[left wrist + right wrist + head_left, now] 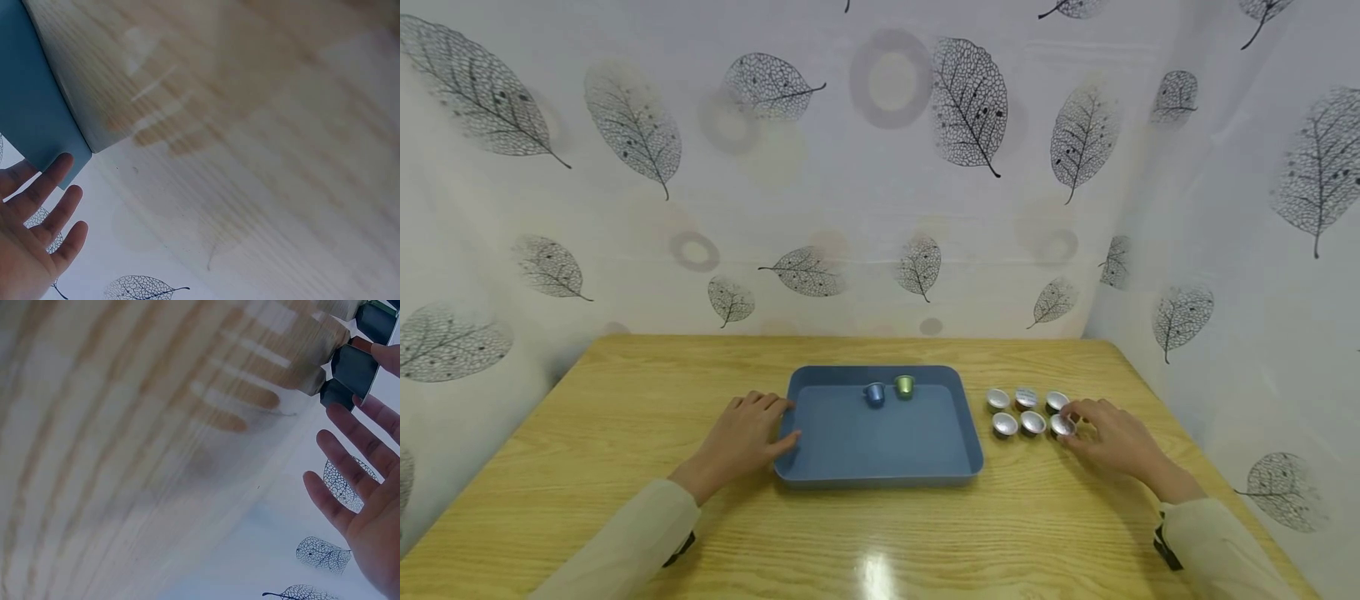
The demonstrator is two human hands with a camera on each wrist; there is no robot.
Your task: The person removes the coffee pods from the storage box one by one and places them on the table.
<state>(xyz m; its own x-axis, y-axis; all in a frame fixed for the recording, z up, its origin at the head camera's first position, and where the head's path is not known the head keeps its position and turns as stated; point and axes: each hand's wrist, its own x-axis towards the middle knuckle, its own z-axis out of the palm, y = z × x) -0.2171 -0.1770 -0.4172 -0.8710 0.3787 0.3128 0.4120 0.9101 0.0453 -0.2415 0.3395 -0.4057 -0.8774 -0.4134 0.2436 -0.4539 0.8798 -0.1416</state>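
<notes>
A blue-grey tray lies on the table, with a blue coffee capsule and a green coffee capsule near its back wall. My left hand rests at the tray's left rim, fingertips and thumb on the edge. In the left wrist view, its loosely extended fingers lie along the tray's side. To the right of the tray, several silver-lidded coffee capsules stand in two rows. My right hand pinches the front row's rightmost capsule between thumb and index finger. Its other fingers are spread loosely.
The wooden table reflects light at the front. A leaf-patterned curtain hangs behind it and along the sides. Close to the pinched capsule stand a back-row capsule and a front-row neighbour.
</notes>
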